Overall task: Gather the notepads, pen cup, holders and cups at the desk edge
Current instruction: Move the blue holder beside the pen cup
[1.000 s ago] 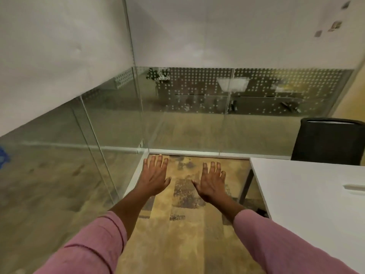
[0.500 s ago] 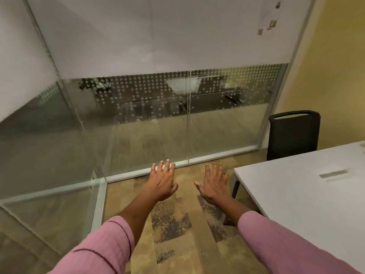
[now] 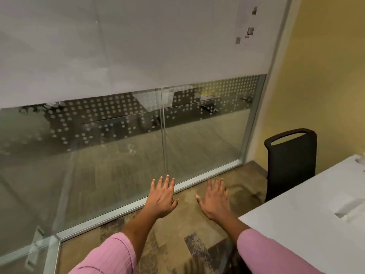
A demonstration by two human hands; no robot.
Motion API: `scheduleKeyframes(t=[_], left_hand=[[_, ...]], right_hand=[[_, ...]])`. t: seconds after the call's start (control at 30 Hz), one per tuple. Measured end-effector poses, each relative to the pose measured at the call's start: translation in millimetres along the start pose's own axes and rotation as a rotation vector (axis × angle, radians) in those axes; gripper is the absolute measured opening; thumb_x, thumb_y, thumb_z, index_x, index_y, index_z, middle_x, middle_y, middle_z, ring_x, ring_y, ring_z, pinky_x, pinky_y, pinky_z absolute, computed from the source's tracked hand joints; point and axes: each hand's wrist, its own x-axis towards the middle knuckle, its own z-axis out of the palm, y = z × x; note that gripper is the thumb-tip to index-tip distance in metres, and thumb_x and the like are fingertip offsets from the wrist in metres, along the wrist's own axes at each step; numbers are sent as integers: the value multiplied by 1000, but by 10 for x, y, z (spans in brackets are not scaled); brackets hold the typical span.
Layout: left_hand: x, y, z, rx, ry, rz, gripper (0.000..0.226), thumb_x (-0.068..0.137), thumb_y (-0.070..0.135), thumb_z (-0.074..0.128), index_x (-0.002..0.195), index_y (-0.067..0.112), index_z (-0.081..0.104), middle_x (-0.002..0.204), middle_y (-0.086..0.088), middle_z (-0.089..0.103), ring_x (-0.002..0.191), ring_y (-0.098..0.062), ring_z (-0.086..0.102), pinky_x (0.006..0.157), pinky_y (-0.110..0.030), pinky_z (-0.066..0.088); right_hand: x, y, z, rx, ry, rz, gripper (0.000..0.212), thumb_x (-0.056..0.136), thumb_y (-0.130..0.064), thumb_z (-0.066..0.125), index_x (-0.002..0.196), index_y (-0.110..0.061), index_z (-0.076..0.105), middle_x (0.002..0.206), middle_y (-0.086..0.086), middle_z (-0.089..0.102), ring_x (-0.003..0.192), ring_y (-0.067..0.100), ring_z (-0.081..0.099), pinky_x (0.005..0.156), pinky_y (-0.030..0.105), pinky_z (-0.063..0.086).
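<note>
Task items: No notepads, pen cup, holders or cups are identified in the view. They are judged to lie further right along the desk, beyond the frame.
Unidentified item: A small pale shape (image 3: 359,160) is seen on the desk at the frame's right edge; it is too blurred to be named.
Work surface: The white flat-topped desk (image 3: 296,234) occupies the lower right. Its near corner lies just beside the right forearm, and one visible edge runs from that corner away to the upper right.
Desk cut-out: A rectangular cable slot (image 3: 347,212) is set into the top, well apart from both hands.
Bearing: The desk lies to the right of both hands, so a turn to the right is judged necessary.
Right hand (image 3: 215,198): It is held palm down over the patterned brown carpet (image 3: 187,230), with fingers straight and spread. Nothing is held. It is the nearer hand to the desk.
Left hand (image 3: 162,196): It is held palm down, with fingers straight and spread. Nothing is held. It is seen against the dotted glass partition (image 3: 118,155).
Sleeves: Both forearms are covered by ribbed pink sleeves (image 3: 110,254).
Surroundings: A black mesh-backed chair (image 3: 290,165) stands beyond the desk's far edge, against a yellow wall (image 3: 325,76).
</note>
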Motion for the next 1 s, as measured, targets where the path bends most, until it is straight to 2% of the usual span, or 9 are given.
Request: scheduleKeyframes(t=[0.23, 0.53, 0.63, 0.73, 0.8, 0.93, 1.0], left_hand=[[1513, -155, 45, -44, -10, 67, 83, 86, 59, 34, 151, 12, 11, 159, -16, 16, 145, -37, 17, 115, -58, 13], [3916, -277, 167, -37, 15, 265, 82, 87, 56, 36, 151, 12, 9, 161, -15, 9, 147, -37, 8, 117, -57, 6], [4705, -232, 111, -15, 13, 373, 82, 87, 55, 39, 151, 12, 10, 161, -16, 9, 147, -37, 7, 116, -57, 7], [5402, -93, 22, 25, 26, 485, 82, 88, 54, 39, 151, 10, 10, 160, -17, 9, 147, -38, 6, 116, -57, 8], [5832, 77, -47, 28, 35, 535, 82, 88, 55, 38, 151, 10, 11, 160, -19, 10, 146, -39, 8, 115, -58, 9], [6605, 556, -111, 74, 77, 637, 77, 87, 60, 33, 147, 12, 25, 157, -18, 21, 143, -39, 20, 112, -57, 18], [6987, 843, -138, 77, 108, 671, 76, 87, 59, 38, 145, 11, 31, 156, -19, 26, 141, -40, 25, 111, -58, 21]], right_hand=[[1329, 189, -1, -42, 23, 78, 83, 84, -69, 34, 145, -13, 29, 148, 20, 33, 143, 39, 20, 109, 54, 27], [3258, 650, 147, -58, 81, 249, 85, 87, -72, 23, 149, -13, 23, 153, 20, 26, 145, 40, 15, 111, 54, 25], [3817, 821, 91, -45, 98, 341, 85, 88, -70, 26, 150, -12, 20, 154, 20, 23, 146, 40, 11, 113, 54, 21], [4236, 1058, -26, -26, 120, 437, 84, 88, -68, 32, 149, -11, 19, 155, 21, 20, 146, 41, 11, 115, 53, 18], [4470, 1255, -98, -25, 125, 498, 86, 89, -69, 29, 150, -10, 16, 156, 22, 16, 146, 42, 9, 116, 54, 15], [4963, 1752, -174, -11, 162, 610, 85, 88, -70, 23, 149, -14, 10, 158, 21, 15, 147, 41, 9, 117, 56, 14], [5265, 2038, -215, 5, 166, 658, 86, 88, -70, 25, 151, -14, 6, 159, 21, 12, 148, 41, 7, 117, 55, 11]])
